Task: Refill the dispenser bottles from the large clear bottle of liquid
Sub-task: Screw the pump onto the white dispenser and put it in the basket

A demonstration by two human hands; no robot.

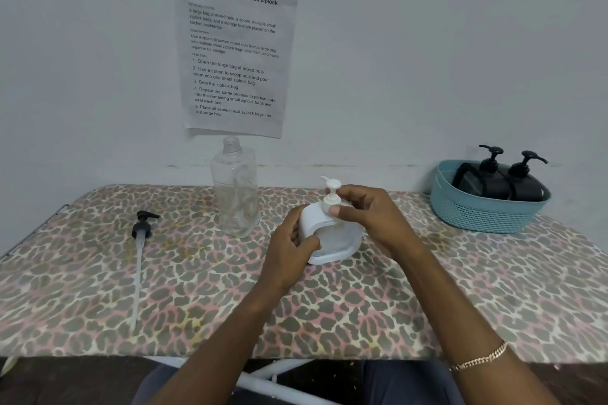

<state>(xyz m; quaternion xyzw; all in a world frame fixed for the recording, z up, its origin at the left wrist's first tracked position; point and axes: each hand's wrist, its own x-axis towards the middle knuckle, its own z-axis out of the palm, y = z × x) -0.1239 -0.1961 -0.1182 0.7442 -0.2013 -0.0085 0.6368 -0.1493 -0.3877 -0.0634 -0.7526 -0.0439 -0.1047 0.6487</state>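
Gripping the dispenser (334, 242) body with the left hand (289, 251) and pinching its pump collar (328, 203) from above with the right hand (370, 219), upright mid-bench (197, 289), with the uncapped clear bottle (237, 189) standing just behind-left, nearer the left hand.

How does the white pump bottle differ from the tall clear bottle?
The white pump bottle is opaque and squat; the clear bottle see-through and taller. The white has its pump on; the clear's neck is open. The left hand and right hand hold the white; nothing touches the clear.
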